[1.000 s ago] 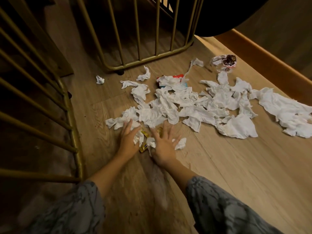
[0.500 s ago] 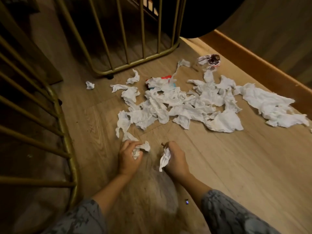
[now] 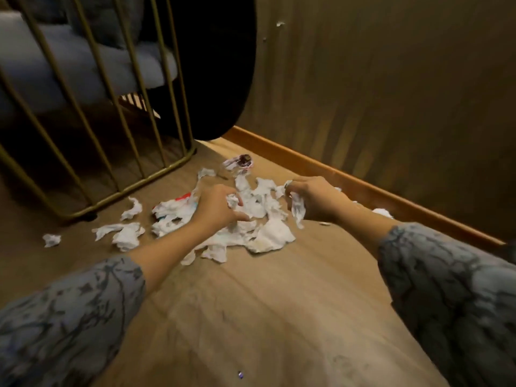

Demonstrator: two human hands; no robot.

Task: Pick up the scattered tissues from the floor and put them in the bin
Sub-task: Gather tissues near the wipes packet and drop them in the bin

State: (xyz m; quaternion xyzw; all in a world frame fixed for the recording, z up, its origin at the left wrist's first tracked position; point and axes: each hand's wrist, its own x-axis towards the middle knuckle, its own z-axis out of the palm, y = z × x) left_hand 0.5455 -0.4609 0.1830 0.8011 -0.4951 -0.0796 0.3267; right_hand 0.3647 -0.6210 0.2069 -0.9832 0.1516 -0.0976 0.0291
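A: Start at the fingers. What have they got?

B: The left hand [image 3: 216,206] has its fingers [image 3: 234,197] curled tight, with a scrap of white tissue bunched at the tips. The right hand [image 3: 317,201] is curled too, pinching a strip [image 3: 297,209] that dangles below it. Both are full; neither is spread.

A: And the rest of the tissues?

B: Still on the floor [image 3: 279,317]. The main pile [image 3: 259,233] lies right under and between the hands. Loose pieces sit off to the left: a small wad [image 3: 51,240] far left, a flat one [image 3: 125,234] nearer the pile, a curl [image 3: 133,208] beyond it. A red-and-white scrap [image 3: 183,198] peeks out at the pile's left edge, and a wrapper [image 3: 241,162] lies at the far side, near the skirting [image 3: 363,191].

A: Where's the bin?

B: I can't say for sure. A dark rounded shape [image 3: 217,65] stands at the far end beside the gold frame [image 3: 125,188]; whether that's it, I can't tell.

A: So which step is this?

B: Gathering, I'd judge, and early on, since most of the pile is untouched. The next move calls for either scooping more into the fists or carrying these handfuls off, keeping the grip closed so that dangling strip doesn't drop.
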